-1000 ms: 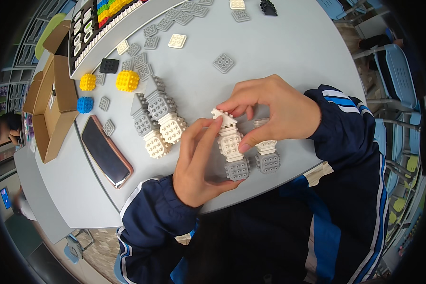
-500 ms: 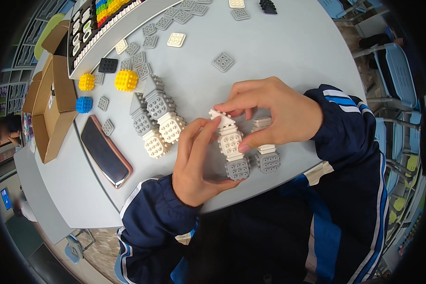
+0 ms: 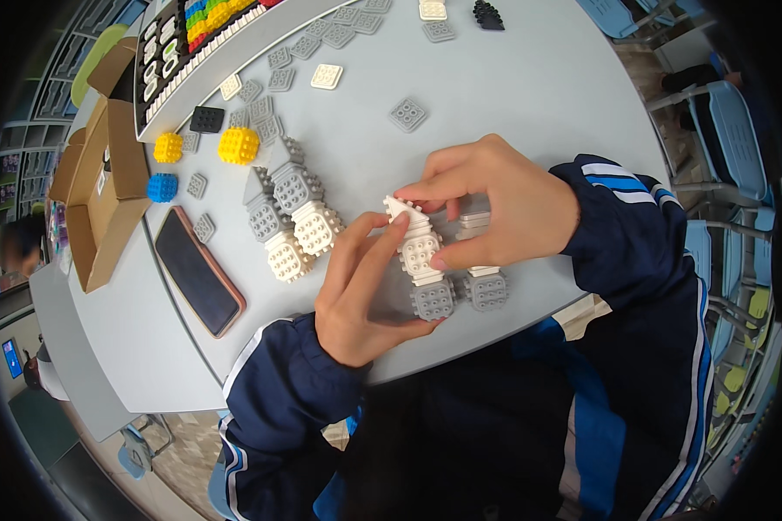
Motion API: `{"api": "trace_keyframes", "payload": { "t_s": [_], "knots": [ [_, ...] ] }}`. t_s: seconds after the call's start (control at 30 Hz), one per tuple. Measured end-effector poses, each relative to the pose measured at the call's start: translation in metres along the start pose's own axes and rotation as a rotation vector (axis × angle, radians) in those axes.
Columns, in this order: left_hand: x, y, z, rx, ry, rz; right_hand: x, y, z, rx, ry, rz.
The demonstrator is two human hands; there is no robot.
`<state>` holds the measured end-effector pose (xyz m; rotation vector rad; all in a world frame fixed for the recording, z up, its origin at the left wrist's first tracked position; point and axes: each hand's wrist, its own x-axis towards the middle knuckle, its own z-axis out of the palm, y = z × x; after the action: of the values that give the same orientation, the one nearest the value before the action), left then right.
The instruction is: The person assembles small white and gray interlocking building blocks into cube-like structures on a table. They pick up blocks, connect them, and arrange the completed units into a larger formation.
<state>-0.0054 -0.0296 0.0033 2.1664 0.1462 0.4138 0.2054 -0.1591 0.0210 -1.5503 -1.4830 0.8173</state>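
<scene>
A small tower of studded blocks [image 3: 421,256], white above and grey at its foot, stands near the front edge of the grey table [image 3: 530,95]. My left hand [image 3: 361,291] grips it from the left side, fingers against the white part. My right hand [image 3: 495,204] pinches the white pointed top piece from above and steadies the tower with its thumb. A second white and grey tower [image 3: 484,282] stands just to the right, partly hidden under my right hand.
Two more grey and white block towers [image 3: 291,217] lie left of my hands. A dark phone [image 3: 198,271] lies further left. Yellow blocks [image 3: 238,145], a blue block [image 3: 162,187], loose grey plates [image 3: 407,114], a tray of coloured pieces [image 3: 191,35] and an open cardboard box [image 3: 104,191] sit behind.
My right fingers have shifted slightly on the tower's top piece. The tower and my left hand have stayed in place.
</scene>
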Motion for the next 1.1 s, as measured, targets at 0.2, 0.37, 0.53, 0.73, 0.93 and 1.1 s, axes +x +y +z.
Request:
{"api": "trace_keyframes", "payload": {
  "t_s": [0.2, 0.37, 0.53, 0.73, 0.93, 1.1],
  "knots": [
    [0.001, 0.003, -0.003, 0.025, -0.041, 0.009, 0.001, -0.005, -0.008, 0.046, -0.049, 0.106],
    [0.003, -0.008, -0.001, 0.058, -0.058, 0.1, 0.014, 0.015, -0.041, -0.002, 0.012, 0.067],
    [0.005, -0.001, -0.005, 0.191, -0.065, 0.142, 0.046, 0.062, -0.104, -0.648, 0.525, -0.139],
    [-0.001, 0.005, -0.006, 0.294, -0.007, 0.181, 0.081, 0.104, -0.12, -0.996, 0.651, -0.042],
    [-0.005, 0.016, -0.002, 0.449, 0.123, 0.443, 0.074, 0.094, -0.129, -0.867, 0.74, -0.221],
    [-0.005, 0.023, 0.027, 0.544, 0.074, 0.514, 0.025, 0.031, -0.069, -0.346, 0.51, -0.261]
  ]
}}
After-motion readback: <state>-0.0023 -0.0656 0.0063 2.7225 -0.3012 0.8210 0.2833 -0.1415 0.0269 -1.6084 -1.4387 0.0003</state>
